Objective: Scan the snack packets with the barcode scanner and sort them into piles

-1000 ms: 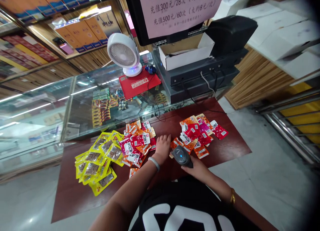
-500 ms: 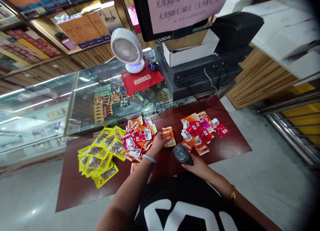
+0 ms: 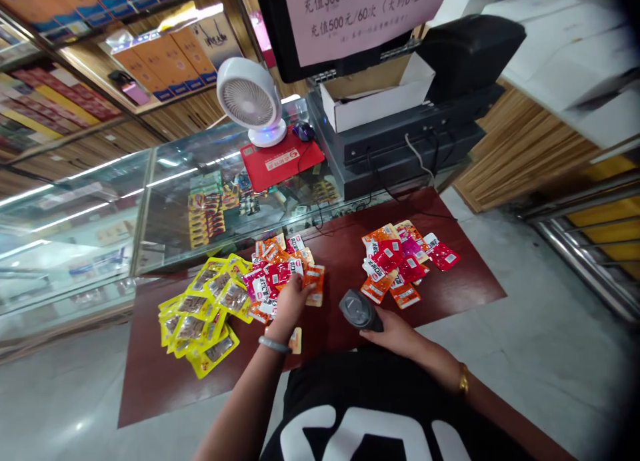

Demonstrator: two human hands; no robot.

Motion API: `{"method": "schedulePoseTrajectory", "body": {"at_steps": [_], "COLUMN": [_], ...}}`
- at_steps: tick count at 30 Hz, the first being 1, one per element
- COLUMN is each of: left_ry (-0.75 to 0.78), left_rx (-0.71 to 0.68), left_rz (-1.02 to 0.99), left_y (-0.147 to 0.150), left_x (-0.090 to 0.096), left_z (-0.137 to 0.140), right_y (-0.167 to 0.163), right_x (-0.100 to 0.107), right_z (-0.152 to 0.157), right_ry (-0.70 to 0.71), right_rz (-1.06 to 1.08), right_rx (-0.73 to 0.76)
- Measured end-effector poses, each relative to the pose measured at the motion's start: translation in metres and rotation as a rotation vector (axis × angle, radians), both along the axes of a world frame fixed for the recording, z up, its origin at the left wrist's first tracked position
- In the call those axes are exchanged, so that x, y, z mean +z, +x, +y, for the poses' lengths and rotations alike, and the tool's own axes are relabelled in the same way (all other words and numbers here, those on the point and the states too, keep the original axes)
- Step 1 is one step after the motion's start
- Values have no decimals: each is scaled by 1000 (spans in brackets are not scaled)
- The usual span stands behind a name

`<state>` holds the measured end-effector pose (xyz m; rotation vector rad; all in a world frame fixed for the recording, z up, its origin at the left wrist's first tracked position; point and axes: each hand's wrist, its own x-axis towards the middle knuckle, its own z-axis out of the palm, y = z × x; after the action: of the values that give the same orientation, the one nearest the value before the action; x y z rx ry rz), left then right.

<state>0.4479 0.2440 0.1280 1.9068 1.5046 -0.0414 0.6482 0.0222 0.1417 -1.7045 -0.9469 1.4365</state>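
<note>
My left hand (image 3: 294, 300) is closed on an orange snack packet (image 3: 316, 276), at the right edge of a heap of red, white and orange snack packets (image 3: 265, 281). Another packet (image 3: 296, 341) pokes out beside my left wrist. In my right hand (image 3: 393, 329) is a dark grey barcode scanner (image 3: 357, 308), its head pointing left over the brown board. Beyond it, on the right, lies a second heap of red and orange packets (image 3: 393, 264). Yellow snack packets (image 3: 203, 308) are piled at the far left.
The brown board (image 3: 340, 324) lies against a glass display case (image 3: 173, 214). On the glass stand a white fan (image 3: 250, 94), a red mat (image 3: 283, 160) and a mouse (image 3: 303, 132). A black cash drawer (image 3: 395, 144) carries an open white box (image 3: 380, 101); cables trail from it.
My left hand has moved left with the orange packet, to the edge of the middle heap. The scanner stays nearly in place, and its blue light no longer shows.
</note>
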Motion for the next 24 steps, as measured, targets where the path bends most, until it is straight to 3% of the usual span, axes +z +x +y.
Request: {"method": "schedulePoseTrajectory", "body": {"at_steps": [3,6,8,12,16,20,24], "left_ry": [379,557,504,309,195,186,44], "left_rx": [-108,-192,-297,-494,-548,-570,-518], "left_rz": [354,386,308,104,102,169,133], "left_y": [-15,-2,27,113,183,199,170], "left_x": [29,39,31,-3,-25,-29,-32], "left_z": [14,21,18,-9,-40,-48,-40], "right_y": [3,5,7,12,18,22,25], "right_x": [-2,-7,-9,-11,-9,-9,-8], "right_z": [-2,-6,-10,-20,-34,-43,-43], "right_ry": [-18,-44,-62,-81,-100,-106,-85], "right_rz": [-14,-21,-25,-41,-71,-89,-93], "right_rx": [-42,-96,-136,-219,-298,-351,-383]}}
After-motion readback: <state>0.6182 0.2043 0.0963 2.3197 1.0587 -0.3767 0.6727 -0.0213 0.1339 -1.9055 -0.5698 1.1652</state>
